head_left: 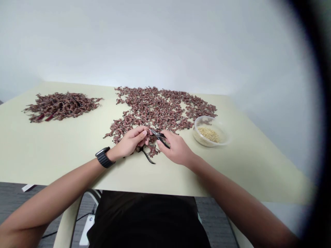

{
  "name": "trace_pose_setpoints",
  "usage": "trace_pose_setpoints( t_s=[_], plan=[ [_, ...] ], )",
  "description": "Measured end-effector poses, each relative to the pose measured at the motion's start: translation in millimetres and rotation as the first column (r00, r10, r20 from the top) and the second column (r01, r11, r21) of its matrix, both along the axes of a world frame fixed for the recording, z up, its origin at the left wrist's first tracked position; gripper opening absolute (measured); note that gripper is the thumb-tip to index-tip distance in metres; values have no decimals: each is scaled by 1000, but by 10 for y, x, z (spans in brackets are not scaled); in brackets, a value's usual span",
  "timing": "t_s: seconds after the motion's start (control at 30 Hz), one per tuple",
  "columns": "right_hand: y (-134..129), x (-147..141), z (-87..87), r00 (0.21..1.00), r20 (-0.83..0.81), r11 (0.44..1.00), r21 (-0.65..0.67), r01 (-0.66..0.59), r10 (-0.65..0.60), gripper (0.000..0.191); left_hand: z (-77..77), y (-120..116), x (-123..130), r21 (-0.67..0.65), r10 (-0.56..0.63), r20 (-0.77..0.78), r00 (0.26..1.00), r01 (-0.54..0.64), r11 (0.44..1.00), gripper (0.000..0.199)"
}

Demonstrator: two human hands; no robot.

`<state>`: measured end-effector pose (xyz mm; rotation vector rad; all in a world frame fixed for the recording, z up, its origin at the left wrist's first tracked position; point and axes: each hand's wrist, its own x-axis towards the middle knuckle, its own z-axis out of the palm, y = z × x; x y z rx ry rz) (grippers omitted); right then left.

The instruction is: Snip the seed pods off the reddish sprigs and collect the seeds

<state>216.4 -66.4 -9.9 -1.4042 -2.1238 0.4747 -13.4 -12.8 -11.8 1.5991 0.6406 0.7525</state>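
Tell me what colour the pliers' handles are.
Black; the pliers' handles show best in the head view.

Heap of small pieces (pixel 63 106) left on table (pixel 51 151), scattered pieces (pixel 155 106) at centre, bowl (pixel 201 140) right, small bits (pixel 209 134) within, pliers (pixel 158 134) in right hand (pixel 177 148), wall (pixel 129 41) behind

From my end I see metal pliers (pixel 158 134) with smooth black handles; a smooth, see-through plastic bowl (pixel 198 139); bits (pixel 209 134) with a gold metallic shine; glossy, rough-looking brown heaps (pixel 155 108); a smooth, matt table (pixel 90 177); a ribbed, matt watchband (pixel 103 159); and dull black cloth (pixel 147 220).
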Motion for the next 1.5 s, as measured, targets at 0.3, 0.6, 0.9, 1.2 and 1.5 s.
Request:
trace_pose_setpoints(
  t_s=[0.3,0.6,0.9,1.2,1.5],
  plan=[
    [-1,-3,26,999,-34,1000,-13,-5,4,19,2,-7,-8,16,-8,-28,1000,9,1000,35],
    [-61,-90,71,920,-390,950,-296,-98,-27,33,26,-22,-24,417,182,-273,945,-54,907,28],
    [74,78,252,589,-677,224,-719,-658,-441,40,51,109,-148,821,371,-468,802,239,519,34],
    [-2,8,86,952,-295,983,-179,28,-81,30,89,-6,-50,582,287,-372,883,-19,813,30],
    [11,42,22,999,-15,998,44,-35,36,19,95,-58,-14,401,157,-274,949,-36,915,31]
  ],
)
